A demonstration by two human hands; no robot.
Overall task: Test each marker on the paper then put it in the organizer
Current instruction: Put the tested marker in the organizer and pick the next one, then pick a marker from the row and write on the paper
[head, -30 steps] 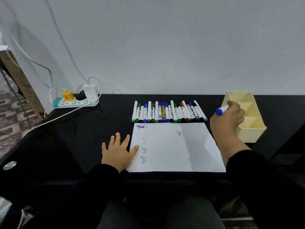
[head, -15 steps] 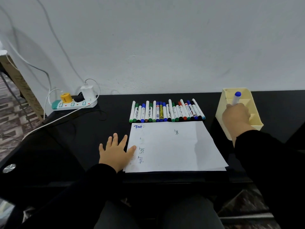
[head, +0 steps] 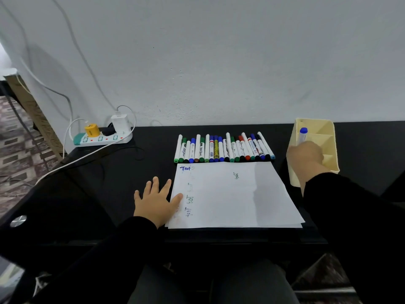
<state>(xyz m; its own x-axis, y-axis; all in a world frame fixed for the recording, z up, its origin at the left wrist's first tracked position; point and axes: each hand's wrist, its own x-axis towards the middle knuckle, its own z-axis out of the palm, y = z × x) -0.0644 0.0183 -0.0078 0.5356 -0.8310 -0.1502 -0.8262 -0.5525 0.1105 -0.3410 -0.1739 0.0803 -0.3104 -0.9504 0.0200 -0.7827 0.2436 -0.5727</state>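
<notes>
A white sheet of paper (head: 232, 198) with several small "test" scribbles lies on the black desk. My left hand (head: 156, 200) rests flat beside the sheet, its thumb on the paper's left edge. Above the sheet a row of several capped markers (head: 223, 149) lies side by side. At the right stands a cream organizer (head: 317, 128) with several compartments. My right hand (head: 305, 155) grips a blue-capped marker (head: 303, 134), held upright with the cap up, over the organizer's near-left part. The marker's lower end is hidden by my hand.
A white power strip (head: 103, 138) with a yellow plug and a white charger sits at the desk's back left, and its cables trail across the left side of the desk (head: 98, 194). The wall runs directly behind the desk.
My right hand carried the blue marker from the paper's right side to the organizer and turned it upright, then lowered it a little. My left hand stayed put.
</notes>
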